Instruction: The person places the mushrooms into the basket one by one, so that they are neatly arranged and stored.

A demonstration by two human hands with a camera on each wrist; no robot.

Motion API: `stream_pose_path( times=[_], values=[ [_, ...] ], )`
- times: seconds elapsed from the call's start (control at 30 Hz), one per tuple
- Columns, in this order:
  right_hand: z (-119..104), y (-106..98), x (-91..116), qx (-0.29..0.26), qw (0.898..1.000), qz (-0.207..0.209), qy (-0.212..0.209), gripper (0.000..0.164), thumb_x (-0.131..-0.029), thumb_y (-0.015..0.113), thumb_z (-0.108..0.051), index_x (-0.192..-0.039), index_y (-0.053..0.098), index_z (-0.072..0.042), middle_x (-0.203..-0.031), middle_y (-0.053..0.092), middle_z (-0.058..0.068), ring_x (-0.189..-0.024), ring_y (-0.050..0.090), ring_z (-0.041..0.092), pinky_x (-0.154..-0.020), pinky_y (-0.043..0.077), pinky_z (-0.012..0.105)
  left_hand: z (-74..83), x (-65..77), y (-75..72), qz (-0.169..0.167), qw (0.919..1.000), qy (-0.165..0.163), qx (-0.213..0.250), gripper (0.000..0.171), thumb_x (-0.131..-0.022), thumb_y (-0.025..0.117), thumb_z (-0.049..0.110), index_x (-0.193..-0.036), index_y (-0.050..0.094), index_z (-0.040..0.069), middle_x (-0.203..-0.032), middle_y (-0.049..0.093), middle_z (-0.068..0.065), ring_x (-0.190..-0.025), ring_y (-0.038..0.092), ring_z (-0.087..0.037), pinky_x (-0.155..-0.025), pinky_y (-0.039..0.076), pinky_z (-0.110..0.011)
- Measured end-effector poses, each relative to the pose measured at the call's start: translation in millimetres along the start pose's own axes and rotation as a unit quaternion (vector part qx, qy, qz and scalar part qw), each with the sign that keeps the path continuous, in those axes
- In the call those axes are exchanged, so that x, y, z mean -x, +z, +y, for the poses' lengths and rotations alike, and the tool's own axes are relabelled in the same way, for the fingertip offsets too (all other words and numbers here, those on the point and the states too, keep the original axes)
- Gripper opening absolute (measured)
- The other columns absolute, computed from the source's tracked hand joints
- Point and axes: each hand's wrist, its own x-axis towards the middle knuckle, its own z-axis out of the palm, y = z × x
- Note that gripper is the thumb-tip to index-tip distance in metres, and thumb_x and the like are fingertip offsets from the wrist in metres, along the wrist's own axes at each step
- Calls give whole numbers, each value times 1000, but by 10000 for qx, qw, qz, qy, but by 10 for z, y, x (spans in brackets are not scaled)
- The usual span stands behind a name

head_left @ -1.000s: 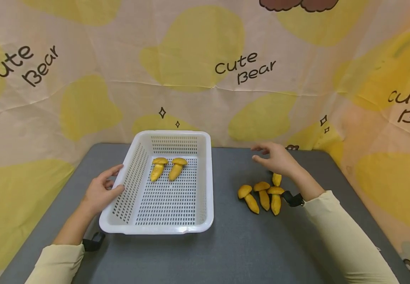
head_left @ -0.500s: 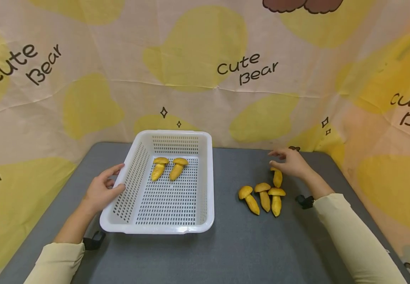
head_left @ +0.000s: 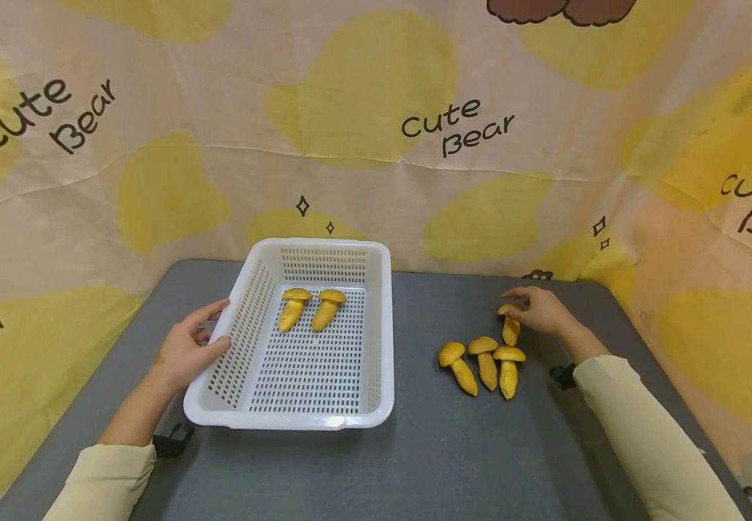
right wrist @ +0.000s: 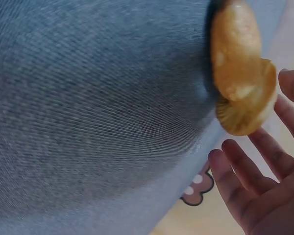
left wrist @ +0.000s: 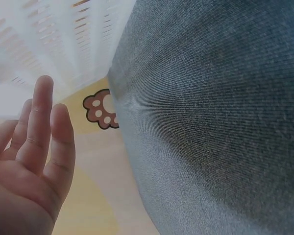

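Observation:
A white perforated plastic basket [head_left: 386, 347] stands left of centre, with two yellow-brown mushrooms [head_left: 292, 310] lying side by side inside. At the basket's left rim rests my left hand [head_left: 183, 349], its fingers fairly straight against the outer wall [left wrist: 54, 44] in the left wrist view. My right hand [head_left: 543, 312] is at the farthest loose mushroom [head_left: 511, 331], partly hiding its cap. In the right wrist view, that mushroom's gilled cap [right wrist: 250, 110] lies between the spread thumb and the extended fingers [right wrist: 232, 181], which are not curled round it.
Three more mushrooms lie nearer on the grey table [head_left: 441, 463]: a left one [head_left: 458, 367], a middle one [head_left: 483, 360] and a right one [head_left: 509, 372]. A patterned cloth [head_left: 349, 108] hangs behind and at both sides of the table.
My right hand has moved right and down to the farthest loose mushroom, its fingers now at the cap. My left hand and the basket keep their places; the head view shifts slightly.

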Motion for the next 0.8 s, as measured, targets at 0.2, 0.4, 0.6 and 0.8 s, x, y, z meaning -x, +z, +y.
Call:
stream_pose_path(
  times=[0.2,0.4,0.6,0.8],
  values=[
    [67,60,-6,-89,9999,50,-52,37,-95,57,-20,-128,60,-3,-126,59,25,-112,55,45,-88,50,55,-20,-5,3,35,10000,35,-27,66,-86,55,2,-148,34,3,-130,47,-28,-68,70,-11,-54,58,-30],
    [79,74,-10,-178,9997,83,-110,33,-95,58,-18,-123,63,-3,-120,63,22,-107,59,41,-85,52,52,-34,-19,-1,48,10000,45,-29,65,-86,55,2,-148,34,3,-129,48,-28,-68,70,-11,-54,58,-30],
    [83,74,-34,-170,9997,28,-183,32,-93,60,-17,-122,64,-4,-120,63,21,-107,59,39,-88,50,53,-29,-28,-10,12,10000,24,5,66,-87,56,3,-148,33,3,-130,47,-29,-68,70,-12,-54,57,-29],
    [94,93,-71,-227,9995,-73,-211,32,-92,61,-16,-121,65,-5,-122,62,21,-106,60,38,-85,52,51,-19,-26,-15,-30,10000,-19,60,66,-87,56,3,-149,33,3,-130,47,-29,-69,70,-12,-54,58,-29]
  ],
)
